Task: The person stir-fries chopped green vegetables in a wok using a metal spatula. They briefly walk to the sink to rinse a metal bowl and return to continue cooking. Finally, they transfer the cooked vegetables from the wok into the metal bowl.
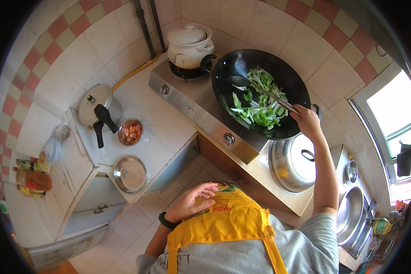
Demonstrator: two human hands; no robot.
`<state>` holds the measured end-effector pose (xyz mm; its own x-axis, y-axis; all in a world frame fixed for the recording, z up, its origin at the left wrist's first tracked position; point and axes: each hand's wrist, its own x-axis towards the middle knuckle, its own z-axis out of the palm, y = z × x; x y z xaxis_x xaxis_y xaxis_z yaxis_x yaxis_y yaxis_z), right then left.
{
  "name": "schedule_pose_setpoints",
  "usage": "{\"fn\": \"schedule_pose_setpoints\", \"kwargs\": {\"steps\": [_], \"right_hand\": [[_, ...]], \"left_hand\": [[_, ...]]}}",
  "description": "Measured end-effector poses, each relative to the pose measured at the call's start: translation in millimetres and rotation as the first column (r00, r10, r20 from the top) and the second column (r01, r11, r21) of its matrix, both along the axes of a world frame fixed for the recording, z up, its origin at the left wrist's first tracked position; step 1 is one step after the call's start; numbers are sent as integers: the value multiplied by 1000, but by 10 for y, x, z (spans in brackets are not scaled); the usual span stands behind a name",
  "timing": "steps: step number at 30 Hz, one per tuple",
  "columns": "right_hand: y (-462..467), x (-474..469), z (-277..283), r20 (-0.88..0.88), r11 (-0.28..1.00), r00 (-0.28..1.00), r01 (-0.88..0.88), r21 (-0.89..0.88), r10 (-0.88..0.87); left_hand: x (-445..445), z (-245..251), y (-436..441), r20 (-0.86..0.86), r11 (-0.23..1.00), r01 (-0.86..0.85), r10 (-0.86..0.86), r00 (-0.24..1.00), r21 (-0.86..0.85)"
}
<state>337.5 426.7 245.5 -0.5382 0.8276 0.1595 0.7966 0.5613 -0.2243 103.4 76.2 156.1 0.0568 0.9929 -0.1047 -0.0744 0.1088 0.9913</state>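
My right hand (pixel 307 120) grips the handle of a metal cooking spatula or ladle (pixel 274 97), whose head rests in a large black wok (pixel 227 70). Chopped leafy greens (pixel 260 108) with white stems lie in the wok, mostly in its middle and lower part. The wok sits on the right side of a stainless steel gas stove (pixel 195 99). In front of the yellow apron (pixel 222 229), my left hand (pixel 198 202) is held with the fingers apart and nothing in it. Whether flame burns under the wok is hidden.
A white lidded pot (pixel 188 51) stands on the stove's other burner. On the left counter are a pressure cooker (pixel 97 106), a bowl of pinkish-orange pieces (pixel 131 132) and an empty steel bowl (pixel 130 174). A large domed steel lid (pixel 286 167) lies beside the stove; a sink (pixel 351 219) is at right.
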Motion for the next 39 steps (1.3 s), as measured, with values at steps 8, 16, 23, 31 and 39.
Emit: {"fn": "schedule_pose_setpoints", "kwargs": {"steps": [8,16,23,31,39], "right_hand": [[-26,126,34,46,999,998,39,-13,-38],[42,157,-25,72,999,997,26,-25,-24],[57,152,-41,85,999,995,52,-1,-52],[119,170,-106,77,998,995,60,-27,-57],[108,194,-173,44,984,995,93,-153,-87]], "left_hand": [[24,-4,20,-7,1000,-11,11,1000,1],[39,2,51,-26,1000,-4,4,1000,3],[27,2,48,-5,1000,-1,1,1000,-12],[6,1,82,-15,1000,-12,12,1000,1],[-37,14,115,-16,999,21,-21,1000,-25]]}}
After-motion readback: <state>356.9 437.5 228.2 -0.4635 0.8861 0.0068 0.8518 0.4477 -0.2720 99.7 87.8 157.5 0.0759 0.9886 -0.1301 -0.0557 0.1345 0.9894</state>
